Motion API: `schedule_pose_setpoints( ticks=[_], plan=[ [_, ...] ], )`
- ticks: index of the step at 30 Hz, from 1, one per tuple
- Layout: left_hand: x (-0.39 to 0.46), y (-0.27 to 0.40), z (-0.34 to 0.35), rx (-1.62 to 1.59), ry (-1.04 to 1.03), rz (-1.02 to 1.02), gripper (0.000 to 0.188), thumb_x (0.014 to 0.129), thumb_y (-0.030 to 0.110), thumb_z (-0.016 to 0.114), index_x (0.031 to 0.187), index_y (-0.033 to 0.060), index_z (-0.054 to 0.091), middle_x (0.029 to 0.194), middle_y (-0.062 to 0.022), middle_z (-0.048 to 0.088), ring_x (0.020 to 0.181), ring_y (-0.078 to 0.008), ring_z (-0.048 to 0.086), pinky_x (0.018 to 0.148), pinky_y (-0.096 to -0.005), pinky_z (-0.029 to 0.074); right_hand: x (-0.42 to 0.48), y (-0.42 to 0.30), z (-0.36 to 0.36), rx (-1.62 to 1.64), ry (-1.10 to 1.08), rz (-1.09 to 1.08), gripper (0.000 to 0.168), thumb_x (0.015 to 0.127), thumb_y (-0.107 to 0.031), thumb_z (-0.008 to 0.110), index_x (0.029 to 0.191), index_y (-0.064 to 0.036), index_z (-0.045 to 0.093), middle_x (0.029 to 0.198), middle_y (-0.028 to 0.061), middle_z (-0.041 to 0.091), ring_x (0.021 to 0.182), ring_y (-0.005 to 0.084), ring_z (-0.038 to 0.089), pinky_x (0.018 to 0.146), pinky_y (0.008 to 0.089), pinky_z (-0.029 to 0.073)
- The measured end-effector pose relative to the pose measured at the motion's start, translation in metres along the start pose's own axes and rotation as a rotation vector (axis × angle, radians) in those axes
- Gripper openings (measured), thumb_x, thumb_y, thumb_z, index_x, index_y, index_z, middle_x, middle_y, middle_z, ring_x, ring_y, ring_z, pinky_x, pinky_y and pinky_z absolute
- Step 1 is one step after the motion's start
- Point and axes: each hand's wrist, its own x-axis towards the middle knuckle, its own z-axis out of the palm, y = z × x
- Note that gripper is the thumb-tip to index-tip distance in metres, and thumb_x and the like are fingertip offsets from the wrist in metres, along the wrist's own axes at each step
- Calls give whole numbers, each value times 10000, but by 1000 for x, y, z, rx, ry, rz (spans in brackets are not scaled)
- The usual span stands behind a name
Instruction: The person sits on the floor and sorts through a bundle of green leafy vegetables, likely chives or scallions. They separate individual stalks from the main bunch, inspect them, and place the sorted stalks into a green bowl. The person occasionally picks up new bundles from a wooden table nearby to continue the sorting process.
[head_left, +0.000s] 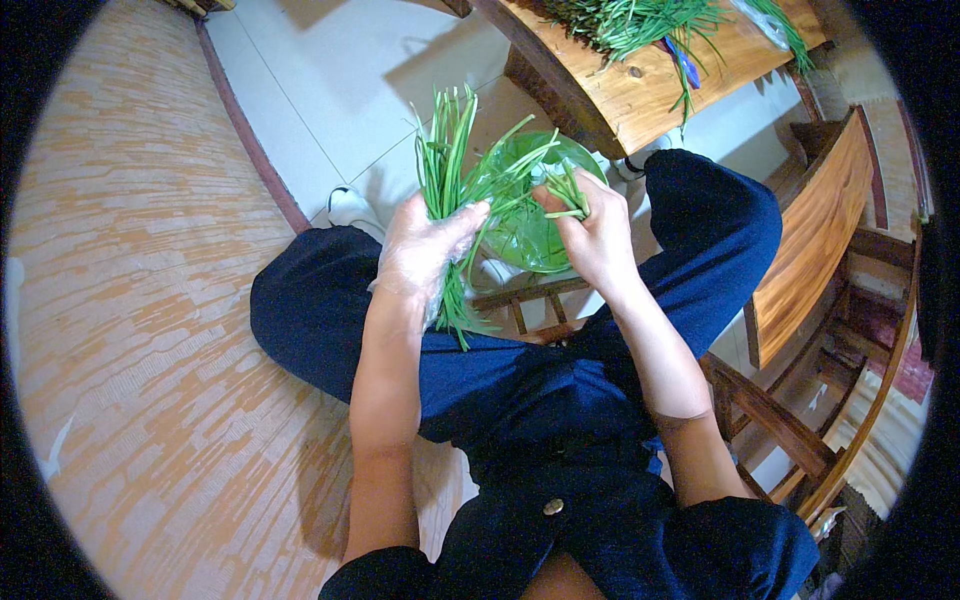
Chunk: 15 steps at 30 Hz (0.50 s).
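My left hand (431, 244), in a thin clear plastic glove, is closed around a bunch of long green stalks (447, 161) that look like garlic chives. Their pale ends point up and away from me, and the thin leaf tips hang below the hand. A few stalks slant from this bunch toward the right. My right hand (592, 217), bare, grips a smaller cluster of chive stalks (566, 195), cut or snapped ends showing at the fingers. Beneath and between both hands is a round green basin (536, 255), with clear plastic and loose green bits in it.
A wooden table (637, 112) at the top right holds a large pile of chives (645, 26), with more in a clear bag (765, 26) beside it. Wooden furniture (814, 247) stands at the right. A patterned wall (150, 262) curves along the left. My knees flank the basin.
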Motion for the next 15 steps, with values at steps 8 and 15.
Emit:
schedule_pose_setpoints(
  ticks=[8, 15],
  plan=[
    [-1, 0, -5, -16, 33, 28, 145, 813, 53, 674, 917, 36, 574, 701, 6, 546, 531, -51, 416, 465, -200, 308, 7, 14, -36, 638, 176, 468, 124, 902, -126, 584, 835, -30, 624, 550, -68, 426, 451, 25, 334, 417, 202, 225],
    [3, -6, -6, 5, 34, 72, 141, 810, 49, 665, 917, 29, 575, 707, -14, 564, 562, -69, 452, 503, -215, 347, -6, 17, -22, 212, 135, 443, 223, 808, -175, 732, 683, -43, 603, 644, -28, 537, 609, 64, 478, 579, 239, 397]
  ],
)
